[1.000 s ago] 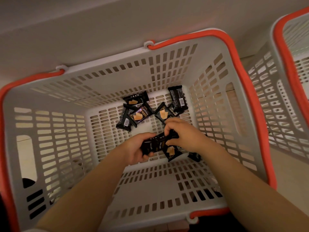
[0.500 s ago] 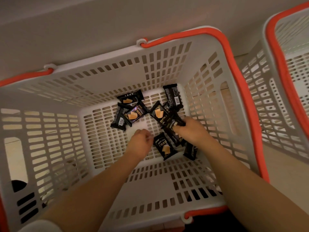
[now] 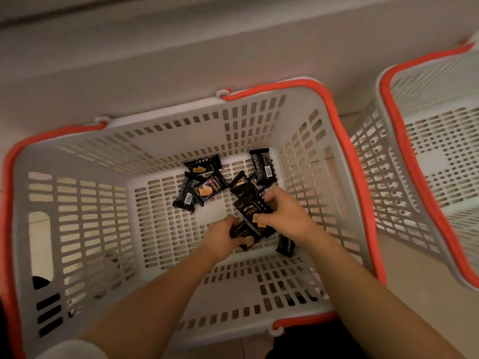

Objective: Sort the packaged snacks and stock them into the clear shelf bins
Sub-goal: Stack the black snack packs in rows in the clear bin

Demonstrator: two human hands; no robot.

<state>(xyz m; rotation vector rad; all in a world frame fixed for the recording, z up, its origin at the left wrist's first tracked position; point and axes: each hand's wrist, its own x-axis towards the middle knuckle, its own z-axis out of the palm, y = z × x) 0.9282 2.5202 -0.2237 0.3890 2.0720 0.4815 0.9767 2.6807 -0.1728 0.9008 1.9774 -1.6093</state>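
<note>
Both hands now together again, left hand (image 3: 220,240) and right hand (image 3: 283,216) clutching snack packets (image 3: 252,216).

Dim, warm, perhaps slightly motion-blurred.

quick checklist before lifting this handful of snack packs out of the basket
1. Right hand gripping a black snack pack: ok.
2. Left hand closed on a lower pack: ok.
3. Basket opening above the hands unobstructed: ok.
4. Loose packs left on the basket floor, such as the far-corner pack: not ok, more to collect.
5. Exact number of packs held: cannot tell.
6. Clear shelf bins in sight: not ok, none visible.
</note>
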